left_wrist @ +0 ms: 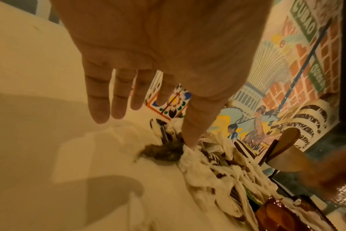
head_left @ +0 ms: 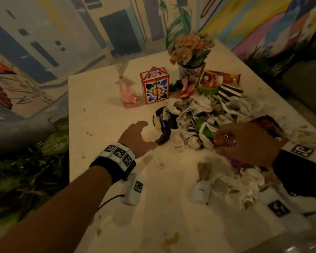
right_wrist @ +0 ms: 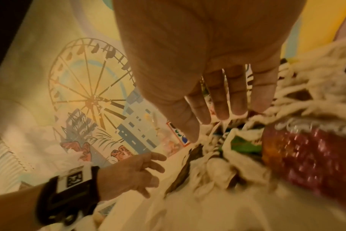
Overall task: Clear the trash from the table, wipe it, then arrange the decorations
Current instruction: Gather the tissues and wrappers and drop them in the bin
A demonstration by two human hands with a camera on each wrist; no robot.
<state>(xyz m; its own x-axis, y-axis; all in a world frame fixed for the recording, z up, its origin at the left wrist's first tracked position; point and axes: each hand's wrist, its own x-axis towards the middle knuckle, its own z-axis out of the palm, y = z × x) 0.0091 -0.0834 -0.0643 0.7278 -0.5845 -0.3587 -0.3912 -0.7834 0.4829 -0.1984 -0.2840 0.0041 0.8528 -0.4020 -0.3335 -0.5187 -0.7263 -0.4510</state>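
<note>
A heap of trash (head_left: 193,110) lies mid-table: crumpled white napkins (left_wrist: 203,168), striped and green wrappers, and a dark brown peel (head_left: 163,138) at its left edge. My left hand (head_left: 148,133) is open beside the peel; in the left wrist view the thumb of this hand (left_wrist: 160,123) touches a napkin. My right hand (head_left: 224,143) lies on the heap's near right side, and its straight fingers (right_wrist: 217,109) touch napkin strips. A shiny red wrapper (right_wrist: 306,156) lies beside that palm. Behind the heap stand a floral box (head_left: 154,85), a flower pot (head_left: 190,52) and a pink candy bag (head_left: 127,92).
The white table (head_left: 98,125) carries brown stains (head_left: 171,240) near the front and crumbs on the left. More crumpled napkins (head_left: 252,181) and a small white object (head_left: 201,190) lie near the front right. Plants (head_left: 35,161) edge the table's left side. A grey seat (head_left: 303,79) stands at the right.
</note>
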